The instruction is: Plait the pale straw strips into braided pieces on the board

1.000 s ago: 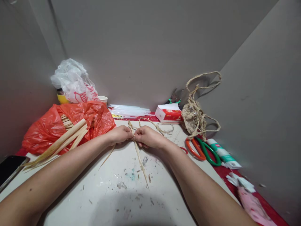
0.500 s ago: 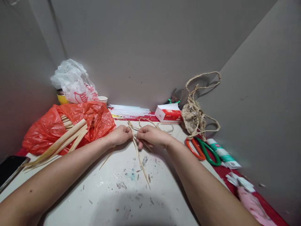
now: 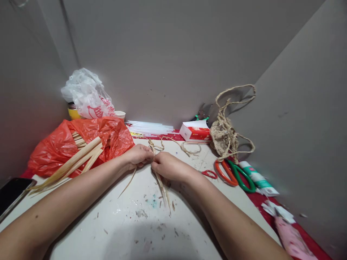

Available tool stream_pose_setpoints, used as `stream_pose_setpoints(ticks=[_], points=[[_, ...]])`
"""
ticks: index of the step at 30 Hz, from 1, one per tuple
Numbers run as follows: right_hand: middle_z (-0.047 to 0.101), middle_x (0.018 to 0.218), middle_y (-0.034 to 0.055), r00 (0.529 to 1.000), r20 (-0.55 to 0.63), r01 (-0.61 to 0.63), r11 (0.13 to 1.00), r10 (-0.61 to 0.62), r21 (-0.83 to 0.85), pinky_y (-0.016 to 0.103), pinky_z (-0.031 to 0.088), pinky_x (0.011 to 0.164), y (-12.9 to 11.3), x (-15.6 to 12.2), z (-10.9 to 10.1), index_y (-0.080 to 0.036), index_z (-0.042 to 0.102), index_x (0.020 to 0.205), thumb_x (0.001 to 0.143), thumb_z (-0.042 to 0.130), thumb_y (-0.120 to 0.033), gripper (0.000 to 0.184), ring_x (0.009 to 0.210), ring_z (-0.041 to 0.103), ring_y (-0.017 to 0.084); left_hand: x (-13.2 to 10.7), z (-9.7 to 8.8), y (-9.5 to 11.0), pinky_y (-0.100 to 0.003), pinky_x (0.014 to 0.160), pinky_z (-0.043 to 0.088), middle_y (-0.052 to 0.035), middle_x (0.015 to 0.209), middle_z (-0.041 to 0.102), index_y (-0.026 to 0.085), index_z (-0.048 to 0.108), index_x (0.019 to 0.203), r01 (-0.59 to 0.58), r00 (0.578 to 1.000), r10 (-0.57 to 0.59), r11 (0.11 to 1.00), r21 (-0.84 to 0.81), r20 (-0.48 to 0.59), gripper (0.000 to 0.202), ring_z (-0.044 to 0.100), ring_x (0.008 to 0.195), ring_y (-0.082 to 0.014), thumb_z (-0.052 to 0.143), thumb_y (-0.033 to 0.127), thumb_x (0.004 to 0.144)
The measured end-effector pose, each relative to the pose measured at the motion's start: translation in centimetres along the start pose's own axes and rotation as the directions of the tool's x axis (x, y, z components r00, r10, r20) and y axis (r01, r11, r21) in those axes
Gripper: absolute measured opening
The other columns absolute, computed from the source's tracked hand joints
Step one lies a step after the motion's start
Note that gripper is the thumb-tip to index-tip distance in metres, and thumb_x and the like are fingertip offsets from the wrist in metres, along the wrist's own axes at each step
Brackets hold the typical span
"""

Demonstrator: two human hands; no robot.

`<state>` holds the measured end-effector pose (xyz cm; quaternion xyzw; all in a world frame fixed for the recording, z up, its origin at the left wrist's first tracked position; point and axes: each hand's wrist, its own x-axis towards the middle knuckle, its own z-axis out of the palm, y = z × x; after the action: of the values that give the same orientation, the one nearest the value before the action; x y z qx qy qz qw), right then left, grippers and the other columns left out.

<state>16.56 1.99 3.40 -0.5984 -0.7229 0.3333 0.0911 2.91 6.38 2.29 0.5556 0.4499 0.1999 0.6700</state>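
Observation:
My left hand (image 3: 139, 156) and my right hand (image 3: 169, 166) meet over the table, both closed on pale dry straw strips (image 3: 163, 191). The loose ends of the strips fan out toward me below my right hand. A single thin strip (image 3: 127, 184) pokes out under my left hand. Beyond my fingers, a knotted end of straw cord (image 3: 151, 143) lies on the table, joined to a thin twisted cord (image 3: 173, 139) curving right. My fingertips hide the spot where the strips cross.
At left are a red plastic bag (image 3: 54, 144) with straw strips (image 3: 81, 155) and a phone (image 3: 13, 195). A red-white box (image 3: 196, 133), coiled straw rope (image 3: 225, 137), orange (image 3: 226, 173) and green handles (image 3: 242, 177) and a tube (image 3: 258, 178) line the back and right. Clear sticks (image 3: 149, 127) lie behind.
My right hand has turned over and slid slightly left and down along the strips, bringing its fingers against my left hand. A red scissor-like handle now shows beside my right wrist.

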Motion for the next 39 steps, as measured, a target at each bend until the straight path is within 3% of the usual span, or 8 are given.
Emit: stream_pose_setpoints(ticks=[4,7,10,15,21,30,35,39], points=[[0.061,0.052,0.0017,0.972,0.221,0.034,0.980,-0.078,0.196,0.019,0.034,0.041,-0.1,-0.9,-1.8,-0.015,0.053,0.059,0.077,0.050,-0.027,0.022,0.038,0.045,0.008,-0.2,-0.2,0.2,-0.020,0.036,0.007,0.0089,0.037,0.027,0.017,0.039,0.051,-0.002,0.999,0.005,0.998,-0.060,0.043,0.020,0.018,0.032,-0.0019,0.053,0.012,0.064],[0.060,0.054,0.0021,0.999,-0.027,0.026,0.942,-0.017,0.334,0.018,0.033,0.039,0.5,-0.6,-2.9,-0.015,0.053,0.060,0.082,0.048,-0.034,0.030,0.036,0.040,0.006,-0.3,-0.6,0.4,-0.020,0.037,0.006,0.0094,0.038,0.025,0.018,0.039,0.054,-0.011,0.995,0.022,0.994,-0.109,0.094,0.020,0.015,0.034,-0.0020,0.054,0.015,0.067],[0.064,0.065,0.0039,0.961,-0.255,0.011,0.906,0.108,0.423,0.018,0.032,0.038,1.2,0.3,-2.7,-0.014,0.054,0.066,0.084,0.048,-0.034,0.028,0.036,0.040,0.004,-0.3,-0.8,0.5,-0.020,0.038,0.005,0.0096,0.040,0.025,0.017,0.041,0.057,-0.014,0.992,0.029,0.993,-0.119,0.123,0.018,0.014,0.035,-0.0021,0.055,0.016,0.068],[0.054,0.052,-0.0006,0.997,0.077,-0.059,0.751,0.010,0.658,0.019,0.017,0.032,1.6,1.3,-1.2,-0.014,0.049,0.062,0.088,0.044,-0.037,0.034,0.030,0.029,0.003,-0.3,-0.8,0.4,-0.021,0.038,0.006,0.0096,0.043,0.026,0.017,0.044,0.060,-0.054,0.990,0.066,0.994,-0.098,0.121,0.019,0.015,0.036,-0.0020,0.059,0.023,0.069],[0.033,0.042,-0.0091,0.978,0.210,-0.155,0.695,0.006,0.702,0.016,0.011,0.032,2.5,1.5,-1.4,-0.013,0.055,0.069,0.083,0.051,-0.040,0.031,0.032,0.017,0.002,0.0,-1.0,0.1,-0.021,0.038,0.008,0.0084,0.043,0.031,0.016,0.049,0.064,-0.079,0.984,0.077,0.997,0.005,0.158,0.016,0.017,0.035,-0.0026,0.057,0.027,0.071],[0.031,0.037,-0.0097,0.971,0.228,-0.223,0.582,0.066,0.782,0.014,0.008,0.031,2.3,1.8,-1.0,-0.015,0.046,0.059,0.076,0.049,-0.020,0.018,0.030,0.013,0.001,0.5,-1.0,-0.7,-0.018,0.043,0.021,0.0059,0.052,0.043,0.013,0.055,0.068,-0.273,0.961,0.273,0.915,0.297,0.044,0.011,0.033,0.044,-0.0037,0.057,0.024,0.069],[0.030,0.032,-0.0091,0.979,0.154,-0.203,0.593,0.133,0.779,0.016,0.009,0.030,1.6,1.8,-0.7,-0.013,0.052,0.060,0.075,0.046,-0.018,0.017,0.027,0.014,0.002,-0.6,-0.5,0.1,-0.019,0.037,0.024,0.0060,0.045,0.040,0.014,0.055,0.069,-0.127,0.991,0.114,0.965,0.229,0.073,0.011,0.030,0.033,-0.0042,0.046,0.018,0.075],[0.031,0.032,-0.0092,0.977,0.139,-0.208,0.566,0.164,0.797,0.016,0.010,0.029,1.0,1.6,-0.3,-0.014,0.050,0.058,0.073,0.046,-0.016,0.016,0.027,0.017,0.002,-1.5,0.2,0.5,-0.021,0.039,0.037,-0.0005,0.053,0.055,0.015,0.050,0.070,-0.021,0.997,0.012,0.993,0.113,0.079,0.011,0.047,0.037,-0.0085,0.042,0.015,0.077]])
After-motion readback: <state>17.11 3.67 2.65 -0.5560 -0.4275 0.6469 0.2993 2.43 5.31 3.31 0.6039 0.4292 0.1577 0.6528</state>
